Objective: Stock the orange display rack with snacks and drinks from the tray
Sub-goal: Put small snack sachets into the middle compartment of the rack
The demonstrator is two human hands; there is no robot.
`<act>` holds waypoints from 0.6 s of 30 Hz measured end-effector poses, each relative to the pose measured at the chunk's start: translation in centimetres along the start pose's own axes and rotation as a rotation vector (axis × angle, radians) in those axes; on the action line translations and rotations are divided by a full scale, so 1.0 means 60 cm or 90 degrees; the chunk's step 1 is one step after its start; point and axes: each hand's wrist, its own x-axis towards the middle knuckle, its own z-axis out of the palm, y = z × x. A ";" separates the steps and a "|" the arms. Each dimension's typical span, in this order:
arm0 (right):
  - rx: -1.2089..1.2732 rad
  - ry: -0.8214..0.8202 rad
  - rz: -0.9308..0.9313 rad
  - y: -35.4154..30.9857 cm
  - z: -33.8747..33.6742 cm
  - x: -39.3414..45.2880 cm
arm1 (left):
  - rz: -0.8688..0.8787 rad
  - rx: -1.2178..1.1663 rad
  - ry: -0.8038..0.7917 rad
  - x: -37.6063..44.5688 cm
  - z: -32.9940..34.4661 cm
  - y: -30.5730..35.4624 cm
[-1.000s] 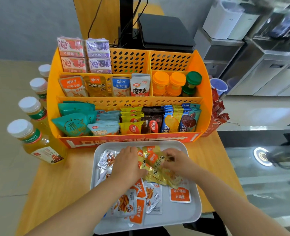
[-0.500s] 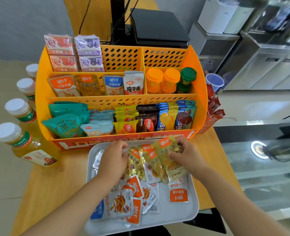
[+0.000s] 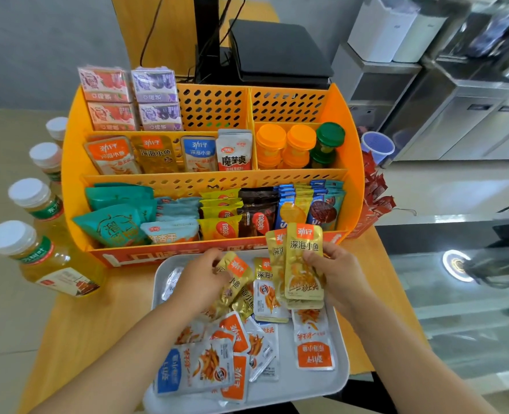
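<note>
From the head camera: the right hand (image 3: 338,271) pinches a small upright stack of gold foil fish-snack packets (image 3: 302,264) above the grey plastic tray (image 3: 341,375), probably squaring them to drop into the orange perforated display rack (image 3: 344,150) behind (a matching gold packet stands in its middle row). The left hand (image 3: 201,277), fingers curled, grips another gold packet (image 3: 235,279) from the loose pile; both forearms angle inward over the wooden bench (image 3: 104,318).
</note>
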 end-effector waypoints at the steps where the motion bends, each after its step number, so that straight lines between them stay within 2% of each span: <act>1: 0.049 -0.023 0.027 0.003 0.006 -0.002 | 0.002 -0.051 0.015 0.000 -0.006 0.003; 5: 0.202 -0.118 0.105 0.025 0.038 -0.009 | -0.004 -0.224 0.057 -0.010 -0.006 0.024; 8: 0.204 -0.142 0.122 0.037 0.057 -0.013 | -0.014 -0.307 -0.035 -0.012 0.010 0.043; 10: 0.177 -0.121 0.111 0.031 0.056 -0.016 | -0.005 -0.311 -0.063 -0.012 0.015 0.051; 12: 0.156 -0.065 0.082 0.016 0.042 -0.013 | 0.028 -0.198 -0.010 -0.006 0.019 0.045; 15: 0.194 -0.002 0.024 -0.004 0.005 -0.006 | 0.109 0.124 0.053 0.000 0.039 0.027; 18: 0.215 0.035 -0.005 -0.014 -0.019 -0.007 | 0.132 0.253 0.093 0.002 0.071 0.032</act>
